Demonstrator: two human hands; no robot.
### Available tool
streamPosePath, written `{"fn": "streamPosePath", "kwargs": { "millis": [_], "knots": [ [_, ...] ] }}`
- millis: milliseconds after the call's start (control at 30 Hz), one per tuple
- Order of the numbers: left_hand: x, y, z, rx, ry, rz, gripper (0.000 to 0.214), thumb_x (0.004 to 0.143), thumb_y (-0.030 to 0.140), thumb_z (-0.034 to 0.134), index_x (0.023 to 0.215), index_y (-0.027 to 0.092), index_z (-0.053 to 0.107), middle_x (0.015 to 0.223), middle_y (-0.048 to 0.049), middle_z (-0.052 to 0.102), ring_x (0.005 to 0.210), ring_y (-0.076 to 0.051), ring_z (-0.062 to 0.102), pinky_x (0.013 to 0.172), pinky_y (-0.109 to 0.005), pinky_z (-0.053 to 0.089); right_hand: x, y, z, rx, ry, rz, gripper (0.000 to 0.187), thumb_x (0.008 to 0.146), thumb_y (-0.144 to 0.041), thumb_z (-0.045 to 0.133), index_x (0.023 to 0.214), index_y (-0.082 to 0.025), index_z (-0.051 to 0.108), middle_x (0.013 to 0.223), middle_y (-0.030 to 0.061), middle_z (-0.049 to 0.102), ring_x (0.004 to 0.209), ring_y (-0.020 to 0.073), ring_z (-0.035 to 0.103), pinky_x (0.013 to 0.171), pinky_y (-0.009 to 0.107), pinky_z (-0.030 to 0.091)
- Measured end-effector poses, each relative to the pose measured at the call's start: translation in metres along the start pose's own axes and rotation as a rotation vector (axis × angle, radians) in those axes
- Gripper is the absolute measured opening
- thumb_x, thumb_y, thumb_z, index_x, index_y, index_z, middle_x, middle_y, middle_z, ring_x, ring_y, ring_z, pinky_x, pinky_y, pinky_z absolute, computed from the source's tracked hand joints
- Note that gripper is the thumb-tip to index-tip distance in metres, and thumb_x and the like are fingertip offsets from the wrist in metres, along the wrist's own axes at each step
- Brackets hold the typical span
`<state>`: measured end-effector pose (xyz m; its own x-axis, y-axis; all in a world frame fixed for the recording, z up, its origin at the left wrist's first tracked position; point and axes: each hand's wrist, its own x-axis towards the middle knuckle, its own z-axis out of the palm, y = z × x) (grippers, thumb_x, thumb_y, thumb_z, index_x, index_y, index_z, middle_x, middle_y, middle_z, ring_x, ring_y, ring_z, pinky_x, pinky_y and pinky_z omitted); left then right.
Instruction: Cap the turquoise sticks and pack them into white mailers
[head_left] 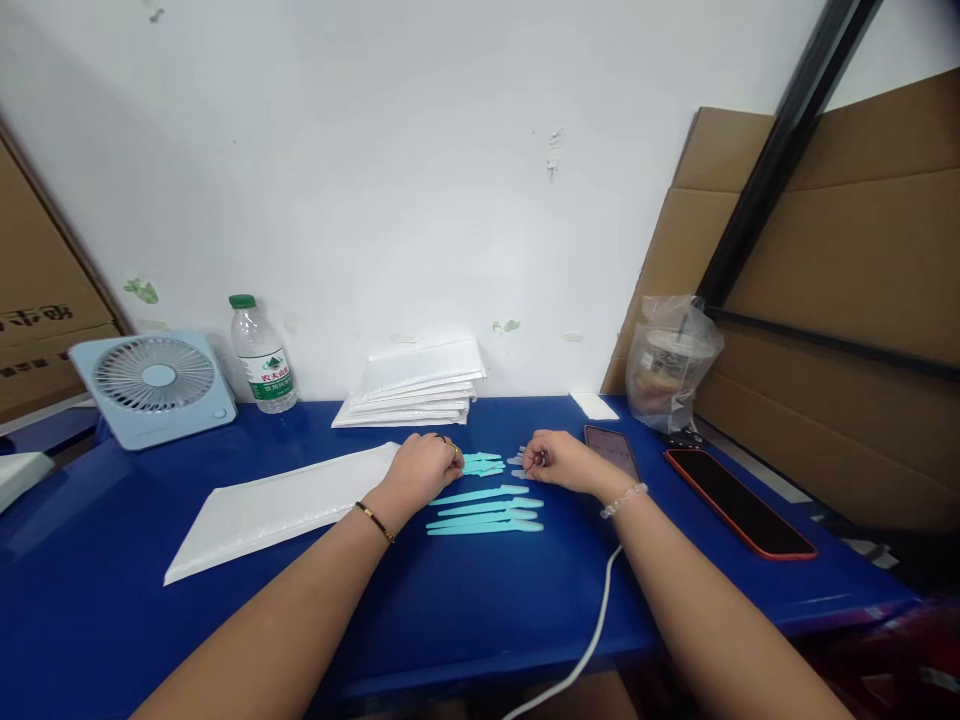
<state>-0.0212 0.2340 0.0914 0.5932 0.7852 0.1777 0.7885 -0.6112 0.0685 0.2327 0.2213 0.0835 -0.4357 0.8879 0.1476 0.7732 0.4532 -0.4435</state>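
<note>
Turquoise eyebrow razors lie in two groups on the blue tabletop [480,600]. Four fingers of my left hand [424,468] curl over the handle ends of the upper group of razors [484,464], closed on them. Below it, several more razors [491,508] lie side by side, their blade ends toward the right. My right hand [559,462] is pinched closed beside small clear plastic pieces [517,461], which look like blade caps. What sits between its fingertips is too small to make out. A flat white padded envelope [285,505] extends left from behind my left hand.
A stack of white padded envelopes [420,385] stands against the wall. Left of it are a water bottle [264,360] and a blue fan [157,388]. Rightward lie a phone [613,450], a red-edged phone [739,503], a bagged cup [673,365] and a white cable [600,620].
</note>
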Motion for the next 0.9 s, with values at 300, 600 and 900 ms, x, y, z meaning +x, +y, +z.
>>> {"fn": "streamPosePath", "kwargs": {
  "millis": [300,600,900],
  "knots": [
    [-0.001,0.002,-0.002,0.034,0.060,0.045,0.023,0.085,0.021,0.043,0.078,0.022,0.064,0.081,-0.0016,0.066,0.077,-0.017,0.057,0.064,-0.027,0.032,-0.003,-0.002,0.001,0.066,0.007,0.012,0.006,0.071,-0.018,0.057,0.074,-0.018,0.062,0.073,0.0004,0.062,0.063,0.0122,0.055,0.056,0.021,0.039],
    [-0.001,0.005,-0.003,0.035,0.071,0.065,0.023,0.085,0.020,0.042,0.078,0.021,0.064,0.079,-0.0024,0.065,0.078,-0.017,0.056,0.065,-0.027,0.032,-0.002,-0.007,-0.002,0.118,0.051,0.013,0.011,0.075,-0.024,0.057,0.078,-0.017,0.064,0.070,0.0017,0.061,0.061,0.0124,0.051,0.056,0.022,0.038],
    [-0.006,0.017,-0.002,-0.116,0.011,0.195,0.028,0.089,0.031,0.040,0.078,0.022,0.065,0.081,-0.0014,0.066,0.080,-0.016,0.058,0.071,-0.026,0.037,-0.005,-0.019,-0.005,0.145,-0.098,-0.061,0.010,0.073,-0.022,0.059,0.078,-0.017,0.067,0.069,0.0005,0.063,0.059,0.0112,0.053,0.052,0.020,0.037]
  ]
}}
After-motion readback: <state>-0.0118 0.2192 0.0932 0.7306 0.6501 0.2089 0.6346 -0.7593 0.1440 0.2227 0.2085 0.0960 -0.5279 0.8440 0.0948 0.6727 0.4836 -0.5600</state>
